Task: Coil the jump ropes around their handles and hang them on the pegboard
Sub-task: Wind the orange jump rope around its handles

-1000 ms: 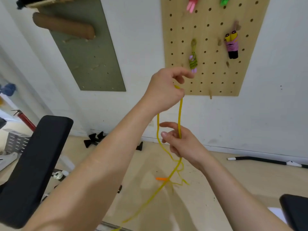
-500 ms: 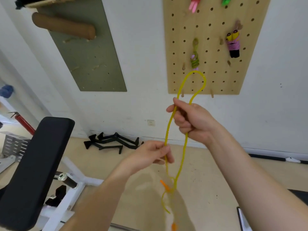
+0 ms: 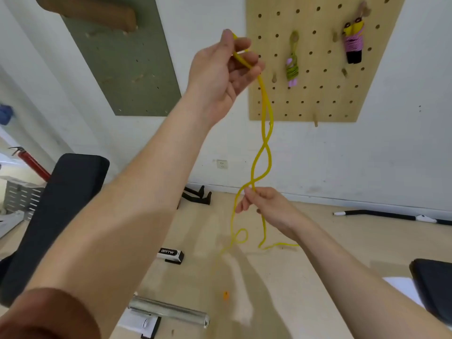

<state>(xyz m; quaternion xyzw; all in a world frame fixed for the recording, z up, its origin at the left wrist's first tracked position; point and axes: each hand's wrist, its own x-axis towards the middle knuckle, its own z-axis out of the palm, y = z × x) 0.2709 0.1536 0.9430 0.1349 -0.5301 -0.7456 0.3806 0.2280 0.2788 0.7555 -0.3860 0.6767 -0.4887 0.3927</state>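
Two jump ropes already hang coiled on the wooden pegboard [image 3: 315,99]: a green coiled rope [image 3: 292,69] with pale purple handles near the board's middle, and a pink coiled rope [image 3: 353,42] with yellow and black handles nearer its upper right edge. Each looks bound around its handles and hooked on a peg, so I judge those two finished.

The third, a yellow jump rope [image 3: 263,143], is not coiled yet. The left hand [image 3: 220,69] is raised in front of the wall just beside the pegboard's left edge, thumb and fingers closed on the folded top of the rope. Two strands drop from it, cross over each other twice, and meet at the right hand [image 3: 266,209], which pinches them between thumb and fingertips lower down. Below that pinch the rope falls slack, makes one small loop and trails toward the floor [image 3: 330,241]. A small orange piece [image 3: 225,295] shows low down near the floor; it may be a handle, but it is too small to tell.

What I think is left: gather the strands, wind them round the handles, then hang the bundle on a free peg; at least one bare peg [image 3: 315,119] shows at the board's lower edge.

Count: three ropes in view, two hung, one in hand; one pegboard
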